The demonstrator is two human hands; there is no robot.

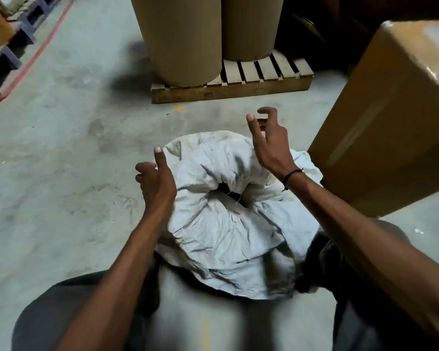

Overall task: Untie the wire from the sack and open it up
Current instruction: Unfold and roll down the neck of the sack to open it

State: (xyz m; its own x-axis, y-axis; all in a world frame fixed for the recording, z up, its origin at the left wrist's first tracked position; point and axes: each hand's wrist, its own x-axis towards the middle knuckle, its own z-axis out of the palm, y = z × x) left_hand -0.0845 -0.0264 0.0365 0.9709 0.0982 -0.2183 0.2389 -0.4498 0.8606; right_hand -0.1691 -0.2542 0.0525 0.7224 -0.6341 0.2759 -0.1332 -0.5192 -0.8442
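Note:
A white woven sack stands on the concrete floor between my knees. Its top is bunched inward to a small dark mouth with loose threads; no wire can be made out there. My left hand hovers at the sack's left side, thumb up and fingers curled apart, holding nothing. Over the far right edge of the sack, my right hand is raised with its fingers spread and nothing in it. A dark thread band circles that wrist.
A large cardboard box stands close on the right of the sack. Two big brown paper rolls sit on a wooden pallet ahead. A red floor line and blue pallets lie far left.

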